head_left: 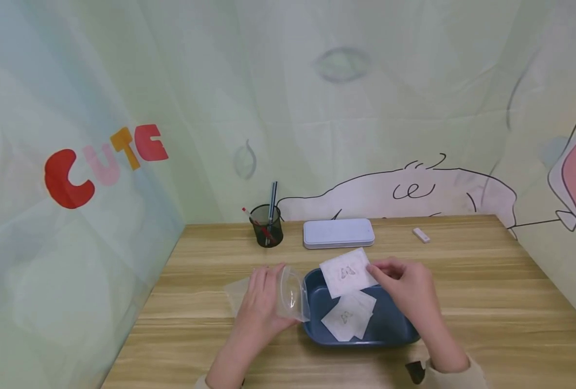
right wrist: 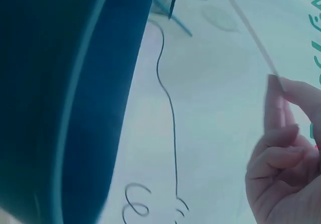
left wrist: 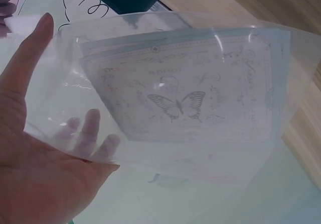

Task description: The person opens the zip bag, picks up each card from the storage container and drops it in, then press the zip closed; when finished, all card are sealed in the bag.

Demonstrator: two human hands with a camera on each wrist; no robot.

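My left hand [head_left: 262,302] grips a clear plastic bag [head_left: 295,294] on its side, its mouth turned toward the blue tray [head_left: 390,327]. Inside the bag, the left wrist view shows a stack of pale paper squares [left wrist: 235,93] with a butterfly print. Over the tray, my right hand [head_left: 412,286] pinches one white paper square [head_left: 334,275] by its right edge, butterfly facing up. From the right wrist that square [right wrist: 251,33] appears edge-on between thumb and fingers. Several similar squares [head_left: 361,324] lie overlapping on the tray's floor.
Behind the tray stands a closed pale pencil case [head_left: 339,233]. To its left is a black mesh pen cup [head_left: 267,227] with pens in it; a small white eraser-like block [head_left: 421,235] lies at the right. A printed curtain [head_left: 288,108] hangs behind the wooden table [head_left: 487,302].
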